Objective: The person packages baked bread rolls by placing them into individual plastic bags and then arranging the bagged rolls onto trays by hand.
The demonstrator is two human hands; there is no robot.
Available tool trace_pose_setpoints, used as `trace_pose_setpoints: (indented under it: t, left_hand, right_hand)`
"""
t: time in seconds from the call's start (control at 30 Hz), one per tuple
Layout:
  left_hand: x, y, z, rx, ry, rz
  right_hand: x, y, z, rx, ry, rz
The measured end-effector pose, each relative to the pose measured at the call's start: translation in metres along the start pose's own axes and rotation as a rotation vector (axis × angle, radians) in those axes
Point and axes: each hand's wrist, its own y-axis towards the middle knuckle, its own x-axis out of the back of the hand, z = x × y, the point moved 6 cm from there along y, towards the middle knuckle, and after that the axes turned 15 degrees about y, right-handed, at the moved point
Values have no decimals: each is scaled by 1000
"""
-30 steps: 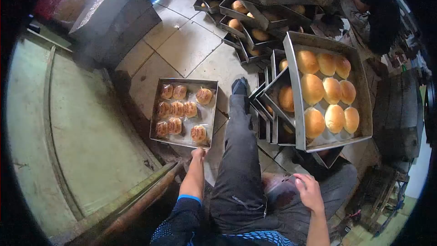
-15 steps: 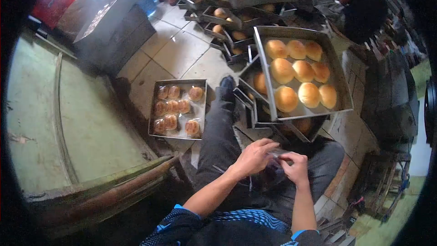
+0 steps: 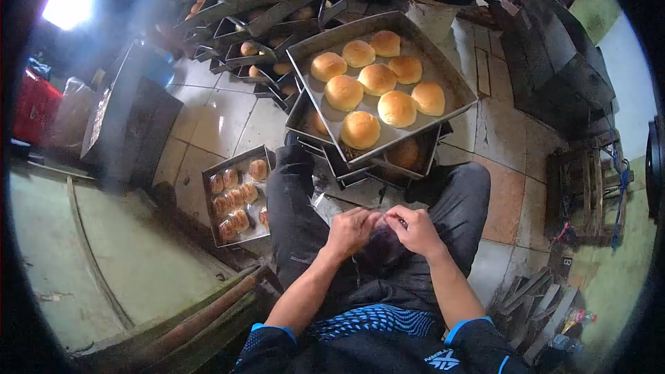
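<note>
Our left hand [image 3: 350, 233] and right hand [image 3: 414, 230] meet, pinching thin plastic [image 3: 384, 239]; bun tray [image 3: 445, 77], twelve o'clock; wrapped-bun tray [image 3: 252, 229], ten o'clock.

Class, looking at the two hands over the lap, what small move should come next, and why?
Probably part the clear bag's edge: left hand and right hand pinch it, fingertips close together, and the buns in the raised tray ahead look unwrapped.

I cannot determine what the left hand [image 3: 350, 233] and right hand [image 3: 417, 232] pinch. The upper tray [image 3: 435, 73] obscures the lower trays [image 3: 305, 133]; the left leg [image 3: 292, 211] conceals part of the floor tray [image 3: 210, 208].
</note>
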Motion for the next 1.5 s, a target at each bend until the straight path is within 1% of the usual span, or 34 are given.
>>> trace_pose_setpoints:
  t: [0.07,0.17,0.2,0.23,0.27,0.3,0.33,0.37,0.43,0.47,0.5,0.53,0.57,0.63,0.7,0.77,0.87,0.97,1.0,1.07,1.1,1.13,1.17,1.23,1.27,1.3,1.33,1.37,1.43,1.47,1.5]
  left_hand:
    - [-10,2,4,53,92,-44]
    - [33,11,-15,126,-290,-53]
    - [36,12,-8,88,-282,-58]
    - [39,12,-1,50,-275,-63]
    - [33,12,21,-46,-334,-93]
    - [38,14,22,-141,-394,-126]
    - [36,7,32,185,-908,-160]
    - [29,4,51,363,-1120,-257]
    - [47,3,60,453,-1173,-374]
    - [55,-3,75,503,-1070,-471]
    - [63,-10,91,555,-964,-567]
    - [74,-15,97,580,-1030,-643]
    - [83,-21,104,592,-1026,-724]
    - [89,-34,130,593,-996,-882]
    - [83,-38,145,591,-1150,-884]
    - [86,-34,145,570,-1251,-863]
    - [84,-35,149,608,-1331,-865]
    - [90,-38,150,621,-1329,-838]
    - [89,-37,150,631,-1314,-834]
    - [90,-33,147,667,-1281,-845]
    - [89,-32,145,663,-1260,-820]
    - [89,-32,144,653,-1239,-793]
    - [90,-30,142,638,-1218,-768]
    - [90,-29,140,647,-1160,-830]
    - [91,-28,141,641,-1130,-859]
    - [93,-27,139,633,-1099,-888]
    - [92,-28,136,689,-1023,-881]
    - [97,-24,125,646,-875,-870]
    - [101,-15,97,556,-577,-841]
    - [91,-14,91,519,-711,-753]
    - [93,-11,75,426,-679,-669]
  right_hand:
    - [-1,2,3,30,-33,-21]
    - [19,10,46,473,-293,-207]
    - [29,10,54,436,-275,-303]
    - [40,9,62,312,-168,-401]
    - [48,10,58,248,-11,-456]
    - [56,12,55,183,144,-507]
    - [55,18,62,205,250,-513]
    - [47,23,66,187,280,-474]
    - [27,33,70,152,336,-387]
    - [15,36,72,157,242,-346]
    - [4,43,84,275,127,-328]
    - [-7,55,94,331,69,-280]
    - [-14,72,101,387,15,-234]
    - [-15,125,79,190,35,-123]
    - [-10,188,36,226,-313,-192]
    - [-8,243,-13,143,-536,-213]
    - [-13,290,-38,-336,-651,8]
    - [-18,289,-12,-448,-627,200]
    - [-14,285,-14,-311,-638,211]
    - [-9,265,-24,-209,-498,248]
    - [-5,254,-25,-155,-426,254]
    - [-2,241,-19,-210,-362,266]
    - [5,228,-8,-210,-130,167]
    - [17,198,18,-187,333,-25]
    - [18,184,28,-230,682,43]
    - [16,168,34,-291,795,112]
    - [13,147,40,-352,910,181]
    - [9,127,44,-411,1027,251]
    - [-12,95,49,-422,981,330]
    - [-23,85,70,-352,862,292]
    - [-28,75,80,-261,757,263]
